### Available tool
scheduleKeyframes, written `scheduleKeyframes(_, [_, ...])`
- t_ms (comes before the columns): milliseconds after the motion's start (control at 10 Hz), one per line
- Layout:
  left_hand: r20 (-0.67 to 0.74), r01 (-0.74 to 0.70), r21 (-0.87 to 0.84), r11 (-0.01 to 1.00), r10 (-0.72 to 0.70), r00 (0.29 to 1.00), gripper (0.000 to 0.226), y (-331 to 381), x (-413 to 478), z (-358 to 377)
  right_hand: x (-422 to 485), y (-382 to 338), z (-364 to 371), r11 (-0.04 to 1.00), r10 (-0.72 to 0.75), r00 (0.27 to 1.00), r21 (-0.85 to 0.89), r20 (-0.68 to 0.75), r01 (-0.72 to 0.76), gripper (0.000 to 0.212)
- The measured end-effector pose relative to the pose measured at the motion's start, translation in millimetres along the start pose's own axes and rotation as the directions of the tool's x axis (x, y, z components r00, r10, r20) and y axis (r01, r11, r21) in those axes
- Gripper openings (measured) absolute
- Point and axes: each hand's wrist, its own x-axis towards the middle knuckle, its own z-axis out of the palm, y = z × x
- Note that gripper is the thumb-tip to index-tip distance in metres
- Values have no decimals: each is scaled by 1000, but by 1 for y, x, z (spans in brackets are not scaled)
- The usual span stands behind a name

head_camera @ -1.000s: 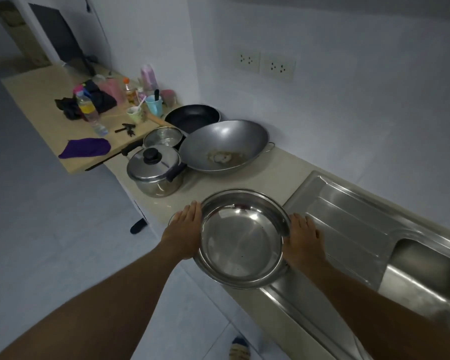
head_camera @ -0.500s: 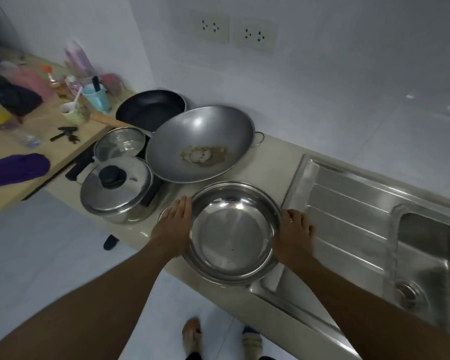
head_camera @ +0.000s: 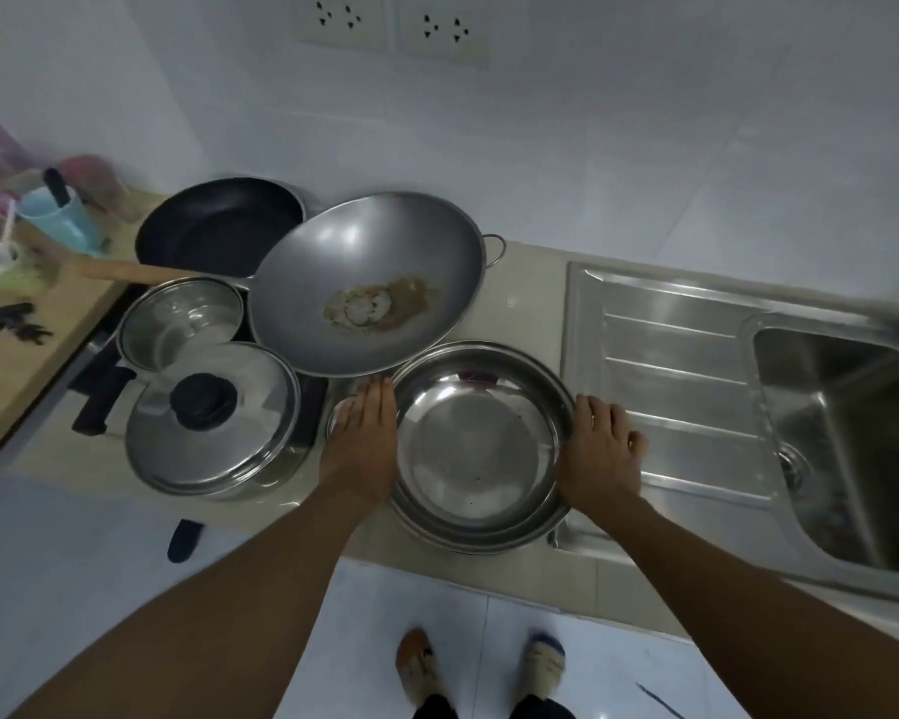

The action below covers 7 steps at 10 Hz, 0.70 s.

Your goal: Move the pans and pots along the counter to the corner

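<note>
Head view:
- A wide steel basin [head_camera: 481, 448] is seen on the table [head_camera: 530, 282], at the front edge, with its right side reaching over the left border of the steel drainboard [head_camera: 670, 365].
- The left hand [head_camera: 362, 443] is laid against the basin rim at 9 o'clock. Its fingers [head_camera: 375, 402] are straight and kept together; nothing is grasped.
- The right hand [head_camera: 595, 454] is placed against the rim at 3 o'clock. Its fingers [head_camera: 600, 415] are spread and relaxed, lying on the drainboard; nothing is grasped.
- A grey wok [head_camera: 369, 282] with a brownish stain in its middle is found at 11 o'clock of the basin, just beside it.
- A black frying pan [head_camera: 219, 225] with a wooden handle is seen at 10 o'clock of the wok, in the corner by the wall.
- A small open pot [head_camera: 183, 319] and a lidded pot [head_camera: 211, 417] with a black knob are placed at 9 o'clock of the wok and of the basin.
- The sink bowl [head_camera: 852, 433] is found at 3 o'clock, well apart from the basin.
- A blue cup [head_camera: 58, 220] stands on a wooden surface at 10 o'clock; it is blurred.
</note>
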Motion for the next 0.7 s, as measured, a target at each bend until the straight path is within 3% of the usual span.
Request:
scheduleKeyframes(400, [8, -91, -79, 993, 92, 996, 71, -4, -16, -25, -26, -1, -29, 998, -51, 995, 30, 86, 49, 76])
scheduleKeyframes(700, [-56, -123, -46, 991, 120, 991, 65, 8, -87, -68, -78, 2, -51, 976, -182, 983, 122, -6, 181, 76])
